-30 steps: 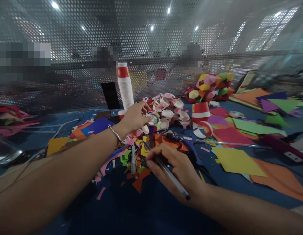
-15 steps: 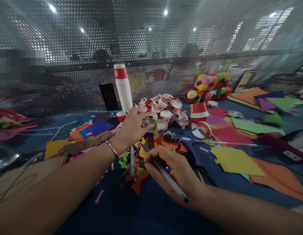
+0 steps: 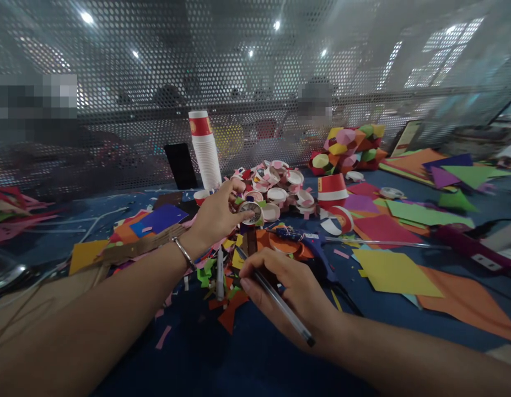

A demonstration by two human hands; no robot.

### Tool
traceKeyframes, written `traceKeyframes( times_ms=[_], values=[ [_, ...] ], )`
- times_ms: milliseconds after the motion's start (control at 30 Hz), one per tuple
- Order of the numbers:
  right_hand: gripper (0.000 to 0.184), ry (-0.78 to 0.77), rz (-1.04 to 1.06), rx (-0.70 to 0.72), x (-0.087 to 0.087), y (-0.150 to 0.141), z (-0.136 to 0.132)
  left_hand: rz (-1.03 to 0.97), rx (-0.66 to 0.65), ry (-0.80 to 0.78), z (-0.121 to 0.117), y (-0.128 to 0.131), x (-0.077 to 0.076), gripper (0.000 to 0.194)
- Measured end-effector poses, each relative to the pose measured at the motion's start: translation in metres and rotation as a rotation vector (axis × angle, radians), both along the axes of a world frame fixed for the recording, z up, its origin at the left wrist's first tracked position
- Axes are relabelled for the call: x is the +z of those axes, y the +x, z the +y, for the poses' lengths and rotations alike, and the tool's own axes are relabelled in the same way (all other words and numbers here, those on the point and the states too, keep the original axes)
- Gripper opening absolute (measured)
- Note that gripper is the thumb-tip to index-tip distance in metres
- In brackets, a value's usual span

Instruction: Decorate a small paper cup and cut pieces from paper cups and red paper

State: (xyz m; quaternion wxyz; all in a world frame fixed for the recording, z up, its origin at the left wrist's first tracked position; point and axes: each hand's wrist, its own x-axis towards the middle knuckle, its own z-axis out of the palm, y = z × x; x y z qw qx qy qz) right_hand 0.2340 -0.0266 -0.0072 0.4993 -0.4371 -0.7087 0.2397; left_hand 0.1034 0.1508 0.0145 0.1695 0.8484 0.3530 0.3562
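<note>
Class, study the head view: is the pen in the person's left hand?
No, the clear-barrelled pen is in the right hand, gripped between thumb and fingers, its black end toward the wrist.

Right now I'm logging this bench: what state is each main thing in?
Left hand: pinching round disc
Round disc: held, patterned face showing
Right hand: closed on pen
Pen: held, slanted
Cup stack: nested, mouths down
Black slab: standing on end
Blue glue gun: lying down
Yellow sheet: flat, overlapping orange sheet
</note>
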Motion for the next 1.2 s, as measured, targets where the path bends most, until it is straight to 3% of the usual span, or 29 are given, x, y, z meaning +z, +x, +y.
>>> traceKeyframes(
  times_ms=[300,433,567,667,800,967,1200],
  values=[
    [0.007,-0.002,0.006,0.003,-0.002,-0.001,0.002,-0.191,-0.094,-0.193,0.01,0.02,0.02,0.049],
    [0.009,-0.014,0.011,0.016,-0.005,0.0,0.003,-0.239,-0.092,-0.381,0.016,0.038,0.031,0.041],
    [0.009,-0.026,-0.001,0.028,-0.006,0.001,0.004,-0.237,-0.061,-0.571,0.028,0.045,0.045,0.042],
    [0.008,-0.004,-0.004,0.037,-0.006,0.001,0.004,-0.174,-0.066,-0.618,0.036,0.042,0.057,0.033],
    [0.01,0.015,0.005,0.057,-0.005,0.002,0.004,-0.049,-0.088,-0.584,0.039,0.041,0.067,0.024],
    [0.005,-0.026,-0.001,0.052,-0.003,0.005,0.005,-0.026,-0.173,-0.483,0.02,0.046,0.063,0.02],
    [0.008,-0.102,0.025,0.022,0.0,0.006,0.007,-0.076,-0.146,-0.141,0.001,0.041,0.055,0.028]
  ],
)
